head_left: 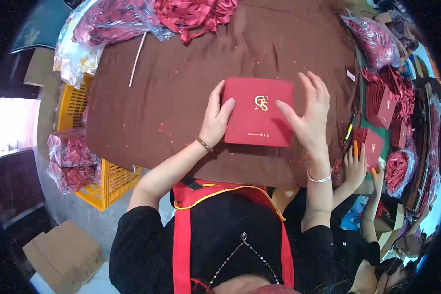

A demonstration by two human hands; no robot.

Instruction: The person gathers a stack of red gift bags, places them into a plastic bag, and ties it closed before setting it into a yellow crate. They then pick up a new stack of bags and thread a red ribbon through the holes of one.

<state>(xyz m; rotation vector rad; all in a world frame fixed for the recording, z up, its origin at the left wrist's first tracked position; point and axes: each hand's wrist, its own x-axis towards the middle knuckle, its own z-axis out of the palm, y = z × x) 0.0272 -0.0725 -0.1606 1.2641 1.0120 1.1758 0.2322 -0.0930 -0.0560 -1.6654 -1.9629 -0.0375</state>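
Observation:
A square red piece with gold lettering [258, 120], a box or a stack of flat bags, lies on the brown cloth in front of me. My left hand [215, 115] grips its left edge, the thumb on top and the fingers along the side. At the right edge, my right hand [309, 112] is open with fingers spread and slightly blurred. Its thumb reaches over the red face; whether it touches cannot be made out. Whatever lies under the piece is hidden.
Red ribbons [196, 17] and plastic-bagged bundles [115, 22] lie at the far edge, near a thin white stick [137, 60]. Yellow crates [108, 186] stand at left. At right, a co-worker's hands [356, 166] hold red pieces [374, 147] beside a yellow-black pen [349, 130].

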